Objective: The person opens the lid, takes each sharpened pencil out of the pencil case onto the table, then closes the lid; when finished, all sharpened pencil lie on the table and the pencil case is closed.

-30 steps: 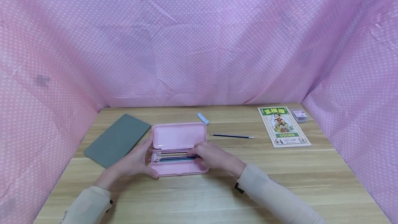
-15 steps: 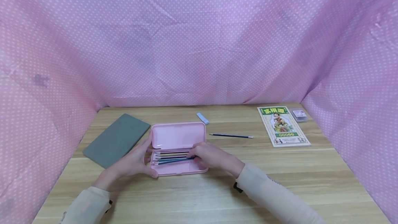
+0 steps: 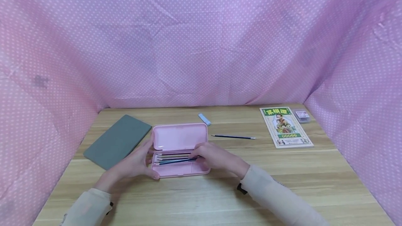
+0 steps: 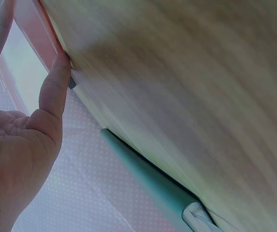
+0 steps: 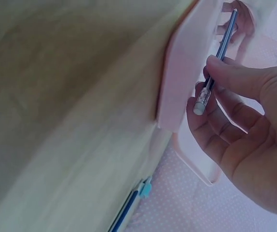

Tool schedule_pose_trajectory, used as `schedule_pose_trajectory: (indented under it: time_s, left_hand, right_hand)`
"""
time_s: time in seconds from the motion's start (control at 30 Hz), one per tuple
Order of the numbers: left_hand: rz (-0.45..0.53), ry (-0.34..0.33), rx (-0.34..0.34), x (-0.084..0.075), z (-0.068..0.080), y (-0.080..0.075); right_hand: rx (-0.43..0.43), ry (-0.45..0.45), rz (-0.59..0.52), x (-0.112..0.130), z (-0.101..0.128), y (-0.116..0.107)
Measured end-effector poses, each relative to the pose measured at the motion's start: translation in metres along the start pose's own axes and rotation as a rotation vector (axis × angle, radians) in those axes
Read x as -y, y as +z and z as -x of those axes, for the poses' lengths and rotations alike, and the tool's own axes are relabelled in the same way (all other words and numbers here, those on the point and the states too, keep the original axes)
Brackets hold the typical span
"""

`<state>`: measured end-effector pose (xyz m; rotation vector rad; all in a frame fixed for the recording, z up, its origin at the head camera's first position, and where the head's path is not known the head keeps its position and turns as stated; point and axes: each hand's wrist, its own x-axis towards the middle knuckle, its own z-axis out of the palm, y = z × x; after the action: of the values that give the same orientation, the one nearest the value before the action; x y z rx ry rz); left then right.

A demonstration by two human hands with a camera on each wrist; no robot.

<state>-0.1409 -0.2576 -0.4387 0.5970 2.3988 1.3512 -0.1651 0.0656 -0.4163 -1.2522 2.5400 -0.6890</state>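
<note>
Fingers of the right hand (image 3: 216, 158) pinch a blue pencil (image 5: 219, 50) near its eraser end, with the tip pointing into the open pink pencil case (image 3: 180, 138). The left hand (image 3: 135, 165) rests flat and open against the case's left end, holding it steady on the worktop (image 3: 201, 198). More pencils (image 3: 172, 157) lie in the tray under the right hand. Keep the pencil flat and in line with them. It looks a bit tilted, but that is hard to tell.

Grey pad (image 3: 117, 141), blue eraser (image 3: 204, 119), loose pencil (image 3: 233, 137), booklet (image 3: 285, 127).
</note>
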Motion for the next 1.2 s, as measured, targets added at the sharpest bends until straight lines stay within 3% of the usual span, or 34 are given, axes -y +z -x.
schedule_pose_trajectory:
  time_s: [0.33, 0.67, 1.2]
  left_hand:
    - [0.024, 0.000, 0.010, -0.002, 0.000, -0.001]
    - [0.008, -0.011, 0.002, -0.003, 0.000, -0.002]
    - [0.025, -0.015, 0.018, -0.002, -0.001, -0.001]
  right_hand:
    - [-0.005, -0.076, -0.072, -0.009, 0.011, -0.018]
    - [-0.058, -0.129, -0.143, -0.037, 0.036, -0.039]
    - [-0.143, 0.051, -0.202, -0.094, 0.097, -0.048]
